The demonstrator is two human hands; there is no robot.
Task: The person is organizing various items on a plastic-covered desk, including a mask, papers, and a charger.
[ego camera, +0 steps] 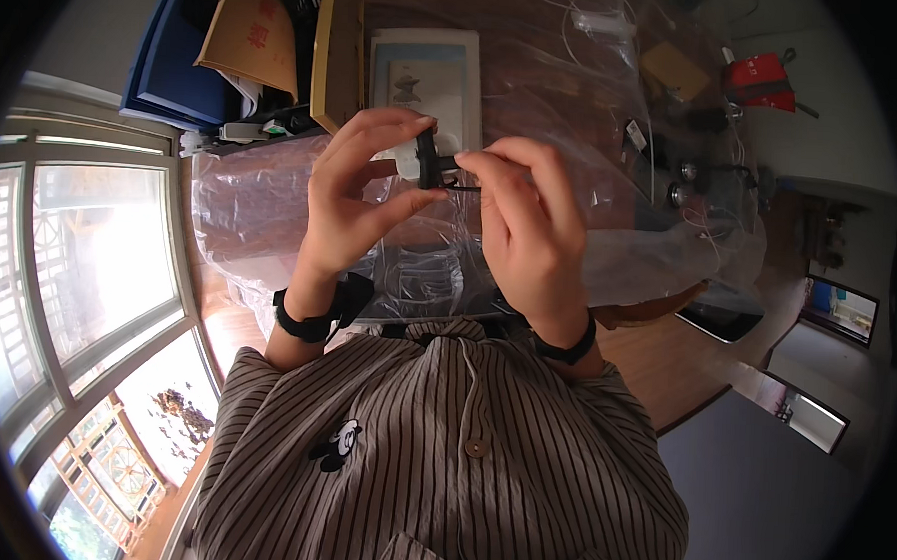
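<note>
Above the plastic-covered table, my left hand (350, 201) grips a small black object (427, 159) upright between thumb and fingers; what it is exactly cannot be made out. My right hand (535, 224) pinches a thin dark piece close to the object's right side. A slim black strip (464, 188), perhaps a cord, runs from the object's lower end to the right fingers. Behind the fingers lies a pale flat box or booklet (468, 93) with a small printed picture, partly hidden by them. Both wrists wear black bands.
Clear plastic sheeting (257, 196) covers the table. Blue folders (183, 73) and a brown paper envelope (252, 39) stand at the back left. Thin cables, a yellowish card (674, 71) and a red pouch (760, 82) are towards the right. A window (105, 242) is on the left.
</note>
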